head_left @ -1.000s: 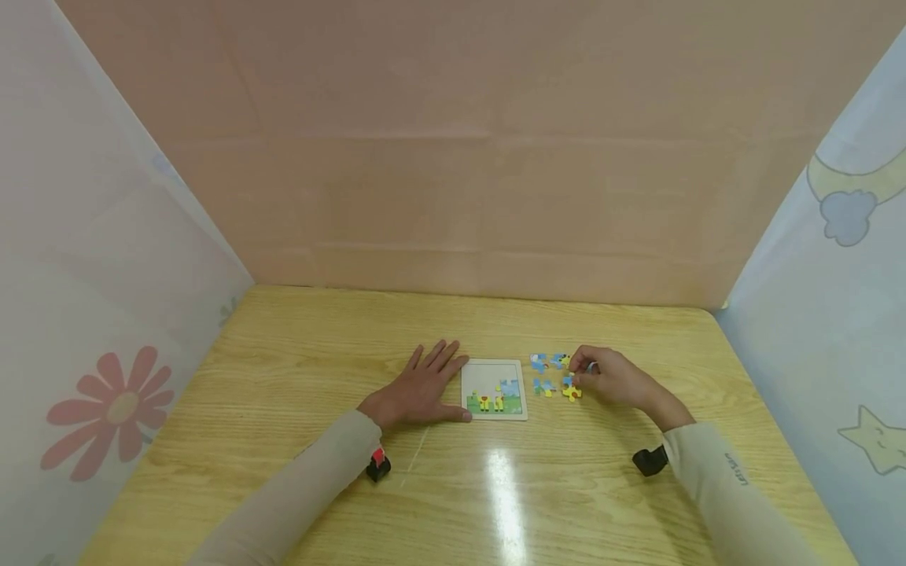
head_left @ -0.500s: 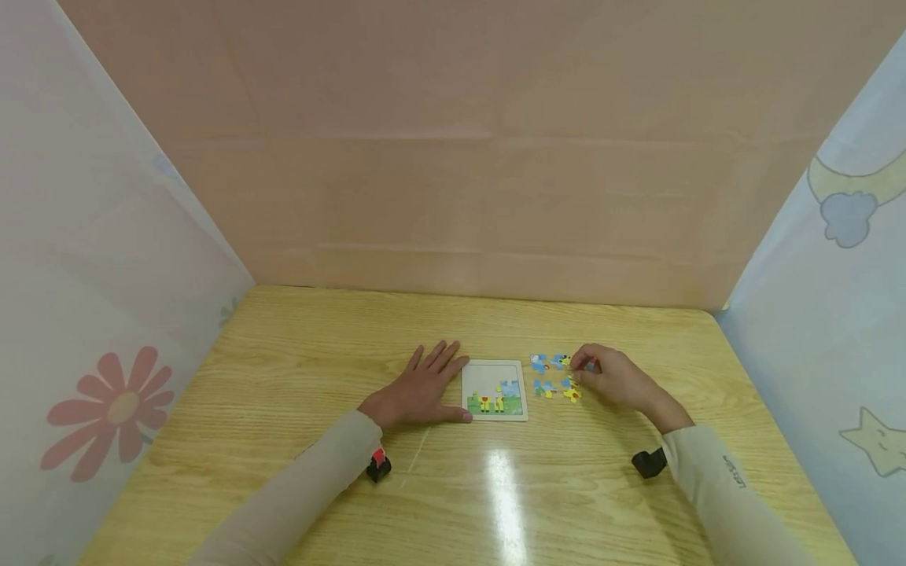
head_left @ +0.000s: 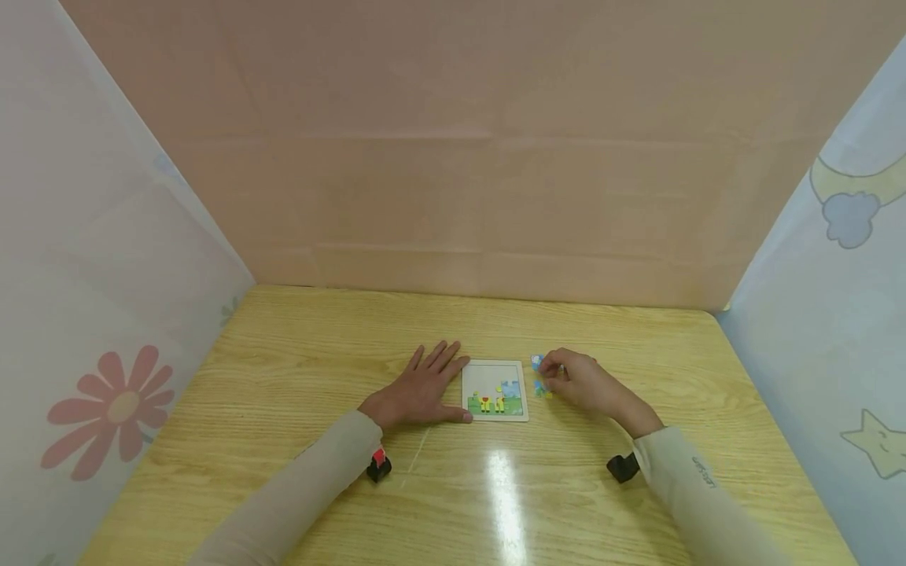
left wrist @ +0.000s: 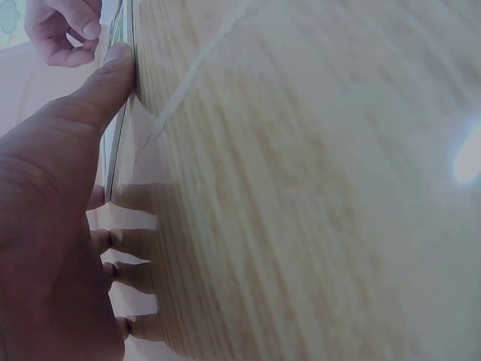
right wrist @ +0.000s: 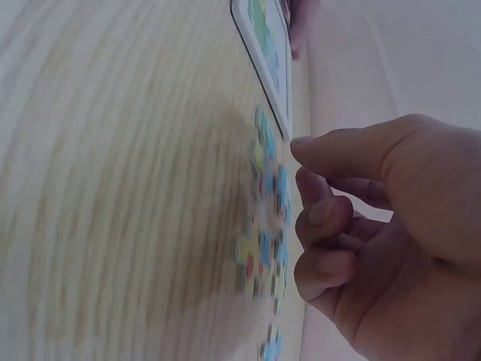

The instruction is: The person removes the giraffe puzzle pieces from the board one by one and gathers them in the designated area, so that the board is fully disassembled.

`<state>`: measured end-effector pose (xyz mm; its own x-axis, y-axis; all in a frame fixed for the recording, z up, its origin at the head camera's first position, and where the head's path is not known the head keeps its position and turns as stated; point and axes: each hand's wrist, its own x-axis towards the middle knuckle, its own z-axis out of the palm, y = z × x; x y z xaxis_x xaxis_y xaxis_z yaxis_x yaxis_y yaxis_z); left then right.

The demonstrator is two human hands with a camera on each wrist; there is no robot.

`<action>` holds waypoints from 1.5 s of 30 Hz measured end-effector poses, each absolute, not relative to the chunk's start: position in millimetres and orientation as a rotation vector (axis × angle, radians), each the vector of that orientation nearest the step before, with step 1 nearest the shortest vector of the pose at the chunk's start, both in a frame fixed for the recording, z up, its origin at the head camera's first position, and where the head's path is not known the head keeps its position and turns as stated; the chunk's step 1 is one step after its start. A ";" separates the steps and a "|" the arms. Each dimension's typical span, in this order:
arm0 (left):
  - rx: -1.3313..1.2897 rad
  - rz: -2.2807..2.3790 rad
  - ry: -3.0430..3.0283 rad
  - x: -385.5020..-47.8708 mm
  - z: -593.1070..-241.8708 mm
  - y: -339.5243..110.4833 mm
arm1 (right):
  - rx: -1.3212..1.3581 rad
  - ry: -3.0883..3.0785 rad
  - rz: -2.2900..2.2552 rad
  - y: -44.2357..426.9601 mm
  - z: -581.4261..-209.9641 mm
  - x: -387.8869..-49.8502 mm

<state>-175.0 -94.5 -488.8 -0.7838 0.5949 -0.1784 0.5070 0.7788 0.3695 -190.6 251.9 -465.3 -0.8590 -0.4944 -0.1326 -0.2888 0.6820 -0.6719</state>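
My left hand (head_left: 418, 393) lies flat with spread fingers, thumb and index fingertips on the left edge of a white-framed puzzle board (head_left: 490, 373). The board's lower part and right side hold joined green, yellow and blue pieces. Right of the board, my right hand (head_left: 586, 384) hovers low over loose pieces, fingers bent; it covers some of them. A blue-and-white piece (head_left: 536, 361) and a green-blue piece (head_left: 539, 388) show beside its fingertips. In the right wrist view, a gap separates thumb and index finger, with no piece seen between them; several pieces (right wrist: 249, 252) lie beside the hand (right wrist: 413, 218).
The wooden table (head_left: 340, 338) meets a brown backdrop (head_left: 481, 196) behind and pale printed sheets at both sides. Black wrist devices (head_left: 378, 468) sit under the forearms. Light glares on the table in front of the board.
My right hand has shifted left, from the rightmost loose pieces to above the ones nearer the board. My left hand and the board have stayed in place.
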 end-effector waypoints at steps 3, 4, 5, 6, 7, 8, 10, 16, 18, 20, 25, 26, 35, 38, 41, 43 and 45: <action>0.850 0.442 2.686 -174.7 -488.4 -94.7 | -0.668 2.600 -0.924 239.9 -466.6 -187.9; 0.850 0.446 2.686 -174.6 -488.1 -94.7 | -0.685 2.601 -0.916 236.1 -466.6 -187.2; 0.850 0.448 2.686 -174.5 -487.9 -94.7 | -0.709 2.607 -0.901 232.4 -466.5 -186.6; 0.851 0.449 2.686 -174.4 -487.7 -94.7 | -0.736 2.610 -0.890 228.9 -466.2 -186.1; 0.851 0.448 2.686 -174.5 -487.4 -94.7 | -0.752 2.615 -0.874 225.6 -465.9 -185.8; 0.852 0.446 2.685 -174.5 -487.4 -94.8 | -0.765 2.619 -0.861 222.4 -466.3 -185.9; 0.851 0.441 2.686 -174.8 -487.7 -94.9 | -0.785 2.620 -0.838 216.9 -467.2 -186.8; 0.842 0.418 2.692 -176.0 -489.6 -95.2 | -0.779 2.604 -0.797 203.4 -466.1 -188.0; 0.838 0.421 2.692 -175.9 -489.5 -95.1 | -0.759 2.595 -0.789 200.1 -464.3 -187.8; 0.838 0.418 2.694 -175.8 -489.5 -95.1 | -0.741 2.589 -0.771 198.2 -462.4 -188.2; 0.844 0.414 2.697 -175.7 -488.8 -94.7 | -0.687 2.555 -0.744 197.2 -457.2 -190.5; 0.844 0.422 2.695 -175.6 -488.1 -94.4 | -0.684 2.548 -0.742 197.2 -456.6 -191.3; 0.851 0.401 2.686 -174.7 -488.4 -93.8 | -0.704 2.534 -0.750 195.9 -455.5 -194.8; 0.851 0.405 2.690 -175.4 -489.5 -93.9 | -0.715 2.537 -0.774 195.4 -455.0 -193.5; 0.849 0.413 2.691 -176.0 -489.7 -94.4 | -0.719 2.526 -0.793 193.6 -453.8 -192.1; 0.847 0.415 2.692 -176.3 -490.0 -94.7 | -0.706 2.516 -0.795 192.2 -453.4 -191.5; 0.842 0.412 2.688 -176.1 -489.6 -95.0 | -0.711 2.512 -0.783 191.4 -453.3 -191.2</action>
<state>-176.1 -95.0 -489.6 -0.7858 0.5884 -0.1904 0.5044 0.7879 0.3533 -191.2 191.4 -453.3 -0.7844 -0.5767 -0.2286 -0.3445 0.7114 -0.6126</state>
